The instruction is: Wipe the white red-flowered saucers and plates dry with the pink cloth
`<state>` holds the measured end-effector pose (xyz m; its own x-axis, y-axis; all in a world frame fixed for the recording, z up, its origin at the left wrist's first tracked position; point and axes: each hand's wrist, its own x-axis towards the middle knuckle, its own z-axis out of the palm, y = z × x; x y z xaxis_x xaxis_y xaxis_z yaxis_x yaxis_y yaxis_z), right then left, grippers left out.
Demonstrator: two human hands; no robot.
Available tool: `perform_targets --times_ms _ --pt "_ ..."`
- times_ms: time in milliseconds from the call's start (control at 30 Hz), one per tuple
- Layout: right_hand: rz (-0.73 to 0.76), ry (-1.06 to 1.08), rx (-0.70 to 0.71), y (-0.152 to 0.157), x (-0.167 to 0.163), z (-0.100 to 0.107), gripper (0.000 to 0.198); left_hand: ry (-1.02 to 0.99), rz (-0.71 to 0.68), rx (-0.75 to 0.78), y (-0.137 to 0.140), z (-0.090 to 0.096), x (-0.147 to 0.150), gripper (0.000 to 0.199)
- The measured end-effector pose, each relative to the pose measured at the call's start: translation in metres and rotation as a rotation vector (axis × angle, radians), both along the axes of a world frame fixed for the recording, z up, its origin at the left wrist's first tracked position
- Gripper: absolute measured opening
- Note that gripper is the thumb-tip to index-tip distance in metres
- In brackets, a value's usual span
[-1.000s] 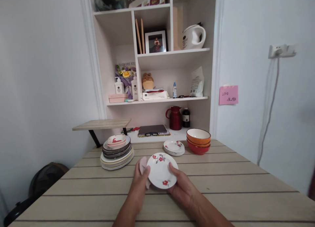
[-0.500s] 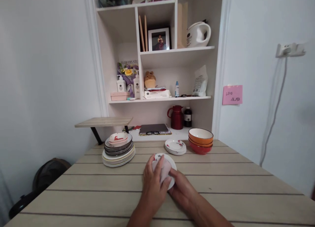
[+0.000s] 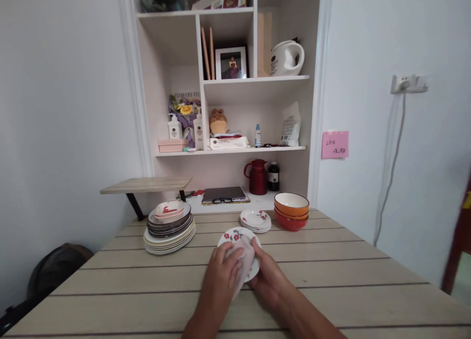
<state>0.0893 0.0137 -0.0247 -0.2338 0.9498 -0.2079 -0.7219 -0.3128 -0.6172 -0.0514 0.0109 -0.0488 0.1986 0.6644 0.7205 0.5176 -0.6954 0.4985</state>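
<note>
Between the person's two bare hands, over the near part of the wooden surface (image 3: 331, 280), is a small white plate (image 3: 230, 235) with red flowers and grey leaves near its rim, its face turned up toward the wearer. The right grip (image 3: 270, 276) pinches the plate's right edge, thumb on the upper face, the other fingers mostly out of sight beneath. The left grip (image 3: 222, 270) comes over the plate from the left, fingers bent on a pale pink cloth (image 3: 245, 259), holding it pressed to the plate; a loose end hangs toward the person. Just beyond the grips, slightly right, sits a short stack of similar flowered plates (image 3: 254, 220). To the right of that stand nested bowls (image 3: 292, 212), orange above, red at the bottom. Farther out, beyond the left grip and to its left, rises a taller stack of plates (image 3: 169, 233), topped by small pinkish dishes (image 3: 169, 210). Well beyond both grips, a red jug (image 3: 258, 178) stands beside a dark bottle (image 3: 273, 177), beneath white shelves (image 3: 253, 151).
</note>
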Motion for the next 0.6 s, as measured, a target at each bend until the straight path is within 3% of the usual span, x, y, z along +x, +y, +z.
perform_targets --times_ms 100,367,500,600 --pt "0.038 -0.056 0.011 -0.002 -0.001 -0.001 0.05 0.096 -0.034 0.025 0.001 0.0 -0.002 0.035" --pt "0.163 0.051 0.063 0.003 -0.002 -0.014 0.056 0.173 0.006 0.058 0.001 0.0 -0.006 0.041" --pt "0.148 0.026 0.071 0.007 0.002 -0.017 0.056 0.167 -0.033 0.058 -0.003 0.002 -0.002 0.042" --pt "0.154 -0.023 0.086 0.006 0.003 -0.018 0.056 0.252 0.014 0.072 -0.005 0.004 0.0 0.037"
